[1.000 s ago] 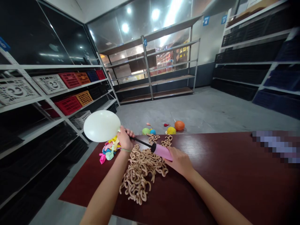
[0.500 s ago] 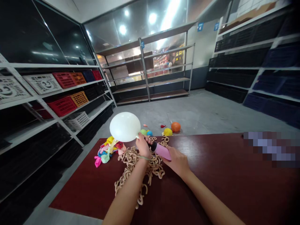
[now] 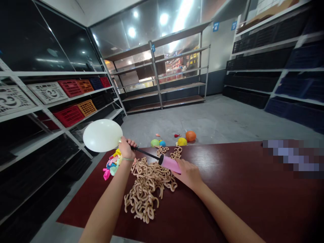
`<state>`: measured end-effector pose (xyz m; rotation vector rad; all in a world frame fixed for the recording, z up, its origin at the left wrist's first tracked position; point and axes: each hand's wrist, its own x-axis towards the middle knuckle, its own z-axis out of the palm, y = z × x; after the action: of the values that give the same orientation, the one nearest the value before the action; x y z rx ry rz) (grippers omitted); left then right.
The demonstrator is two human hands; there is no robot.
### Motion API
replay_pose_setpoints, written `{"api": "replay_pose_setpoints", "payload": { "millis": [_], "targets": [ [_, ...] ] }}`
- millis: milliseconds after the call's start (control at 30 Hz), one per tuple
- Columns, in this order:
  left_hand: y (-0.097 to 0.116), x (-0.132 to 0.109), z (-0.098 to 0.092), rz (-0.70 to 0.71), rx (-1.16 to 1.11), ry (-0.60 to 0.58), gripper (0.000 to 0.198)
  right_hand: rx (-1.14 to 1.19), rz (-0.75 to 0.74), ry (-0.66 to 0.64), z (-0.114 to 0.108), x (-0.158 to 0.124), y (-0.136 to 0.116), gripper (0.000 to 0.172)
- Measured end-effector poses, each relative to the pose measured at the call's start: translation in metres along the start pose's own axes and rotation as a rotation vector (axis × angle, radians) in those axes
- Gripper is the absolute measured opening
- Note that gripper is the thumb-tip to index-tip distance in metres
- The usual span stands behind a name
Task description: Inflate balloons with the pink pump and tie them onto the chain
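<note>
Left hand (image 3: 128, 147): fingers curled and closed, gripping the neck of a white balloon (image 3: 102, 135) together with the far end of a black rod (image 3: 147, 153). How the neck is fixed at that point cannot be told, as the fingers cover it. A thin green band (image 3: 128, 159) is worn on the wrist. The balloon — swollen, smooth and rounded — stands at 10 o'clock from this hand.

Right hand (image 3: 186, 170): wrapped round the near end of a pink pump (image 3: 170, 164), firmly closed. The rod runs out of the pump's black collar (image 3: 161, 159) towards 10 o'clock and ends in the left hand, a good length of it exposed. The pump is tilted in the view, its collar end at 10 o'clock.

Bench (image 3: 227, 199): dark red-brown surface. A heap of beige cords (image 3: 146, 189) lies at 7 o'clock from the pump, loosely tangled. At 10 o'clock from the heap, partly behind the left wrist, lie limp balloons (image 3: 106, 174) in pink, blue, yellow and pale green. A blurred object (image 3: 291, 156) lies at 3 o'clock from the right hand; its nature cannot be told.

Floor (image 3: 222, 118): at 1 o'clock from the heap, beyond the bench, an orange balloon (image 3: 190, 136) sits just beside a yellow balloon (image 3: 182, 141). A green balloon (image 3: 155, 143) and a blue balloon (image 3: 162, 143) sit nearer 12 o'clock.
</note>
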<state>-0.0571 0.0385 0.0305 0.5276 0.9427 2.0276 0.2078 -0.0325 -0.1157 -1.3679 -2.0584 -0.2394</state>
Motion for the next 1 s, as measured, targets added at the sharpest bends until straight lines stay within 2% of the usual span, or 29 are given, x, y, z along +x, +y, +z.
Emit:
{"api": "replay_pose_setpoints", "payload": {
  "millis": [67,133,333,400,467,600,767,900,1000],
  "targets": [
    [-0.003,0.002,0.005,0.011,-0.006,-0.002,0.030,0.012,0.030,0.012,0.000,0.001,0.000,0.035],
    [-0.016,-0.005,0.014,-0.008,-0.010,-0.004,0.032,0.017,0.068,0.019,0.000,0.001,0.001,0.034],
    [-0.083,-0.056,0.037,-0.176,-0.002,-0.082,0.039,-0.022,0.139,0.008,-0.001,0.001,0.003,0.038],
    [-0.098,-0.072,0.038,-0.170,-0.013,-0.130,0.041,-0.024,0.151,0.001,-0.004,0.000,0.003,0.039],
    [-0.103,-0.083,0.034,-0.149,-0.009,-0.161,0.040,-0.022,0.143,-0.010,-0.006,0.000,0.003,0.038],
    [-0.086,-0.082,0.016,-0.143,0.022,-0.123,0.036,-0.004,0.064,-0.044,-0.008,-0.001,0.000,0.040],
    [-0.045,-0.059,0.000,-0.077,0.008,-0.028,0.031,-0.004,0.016,-0.044,-0.005,-0.001,-0.001,0.041],
    [-0.017,-0.038,0.002,-0.004,-0.023,0.014,0.031,0.005,0.024,-0.026,-0.003,0.000,0.000,0.040],
    [-0.016,-0.028,0.010,0.046,-0.037,0.052,0.032,0.002,0.055,-0.002,-0.002,0.001,0.000,0.041]
  ]
}}
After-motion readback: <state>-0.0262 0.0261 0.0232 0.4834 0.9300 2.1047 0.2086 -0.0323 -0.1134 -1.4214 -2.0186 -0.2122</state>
